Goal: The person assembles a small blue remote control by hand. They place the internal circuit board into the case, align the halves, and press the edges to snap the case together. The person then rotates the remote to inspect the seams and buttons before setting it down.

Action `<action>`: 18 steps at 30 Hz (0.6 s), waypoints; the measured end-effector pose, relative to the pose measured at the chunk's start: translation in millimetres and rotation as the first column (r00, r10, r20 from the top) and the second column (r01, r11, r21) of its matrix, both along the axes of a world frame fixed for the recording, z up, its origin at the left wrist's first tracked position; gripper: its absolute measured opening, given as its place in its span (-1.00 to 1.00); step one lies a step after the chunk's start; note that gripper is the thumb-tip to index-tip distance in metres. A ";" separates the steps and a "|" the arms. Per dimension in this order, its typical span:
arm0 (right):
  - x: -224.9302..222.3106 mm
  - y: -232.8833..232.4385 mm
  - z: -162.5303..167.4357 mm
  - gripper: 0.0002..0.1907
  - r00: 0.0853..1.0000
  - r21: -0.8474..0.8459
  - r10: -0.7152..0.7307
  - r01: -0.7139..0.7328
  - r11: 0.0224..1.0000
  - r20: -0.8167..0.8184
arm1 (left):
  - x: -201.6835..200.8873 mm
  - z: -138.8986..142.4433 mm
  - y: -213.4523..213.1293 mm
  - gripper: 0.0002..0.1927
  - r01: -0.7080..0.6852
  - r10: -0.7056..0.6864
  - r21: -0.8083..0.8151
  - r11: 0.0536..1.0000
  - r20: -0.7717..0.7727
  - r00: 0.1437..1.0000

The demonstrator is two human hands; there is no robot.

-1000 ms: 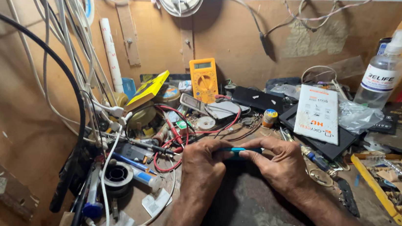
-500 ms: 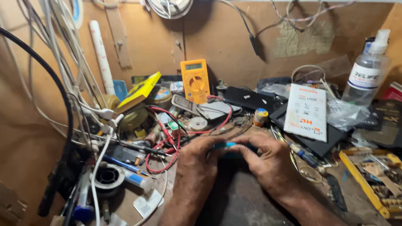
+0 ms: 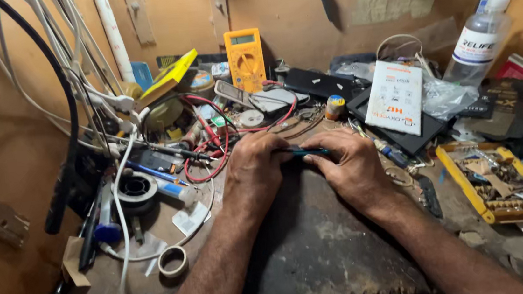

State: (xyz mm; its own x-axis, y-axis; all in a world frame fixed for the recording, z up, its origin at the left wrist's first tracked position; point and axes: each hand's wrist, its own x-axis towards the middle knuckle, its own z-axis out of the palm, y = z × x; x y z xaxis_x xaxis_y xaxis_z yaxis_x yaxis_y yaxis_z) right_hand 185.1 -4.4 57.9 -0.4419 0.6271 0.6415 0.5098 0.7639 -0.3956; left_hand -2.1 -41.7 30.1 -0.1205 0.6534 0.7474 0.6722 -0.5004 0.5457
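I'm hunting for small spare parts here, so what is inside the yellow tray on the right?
The yellow tray holds a jumble of small metal and brownish parts, with one flat tan piece lying on top. They are too small to tell apart, and whatever lies beneath the pile is covered.

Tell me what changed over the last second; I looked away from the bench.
Little changed. Both hands drew closer over the thin dark tool: left hand, right hand each keep their grip on it. The view shifted slightly. The yellow multimeter and spray bottle stayed put.
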 end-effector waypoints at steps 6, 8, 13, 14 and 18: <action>3.1 -7.7 3.7 -0.77 0.996 0.078 0.053 -0.058 0.995 0.065 | -0.8 2.2 1.4 -0.73 0.107 -0.106 0.016 0.994 -0.090 0.990; 6.3 -17.3 8.8 -0.78 0.993 0.111 0.063 -0.074 0.991 0.101 | 0.0 -1.1 1.1 -0.68 0.096 -0.098 -0.025 0.995 -0.099 0.990; 31.3 -54.8 33.3 -0.78 0.972 -0.350 -0.232 0.206 0.914 -0.034 | 0.2 -7.6 6.6 -0.71 0.033 -0.035 -0.018 0.999 -0.102 0.994; 39.8 -64.1 43.4 -0.77 0.961 -0.397 -0.271 0.225 0.890 -0.061 | 0.4 -8.6 7.3 -0.72 0.023 -0.026 -0.029 0.999 -0.102 0.994; 71.1 -96.7 84.0 -0.58 0.899 -0.492 -0.209 -0.008 0.870 -0.386 | 0.7 -9.9 8.7 -0.73 0.015 -0.023 -0.065 0.998 -0.120 0.992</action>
State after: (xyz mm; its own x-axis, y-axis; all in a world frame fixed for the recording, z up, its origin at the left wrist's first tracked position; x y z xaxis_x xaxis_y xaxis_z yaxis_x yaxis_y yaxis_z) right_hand 256.2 -101.1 141.9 -0.1209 0.9242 0.3622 0.2781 0.3818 -0.8814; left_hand -1.4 -32.9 20.2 -0.0189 0.7014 0.7126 0.7256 -0.4807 0.4924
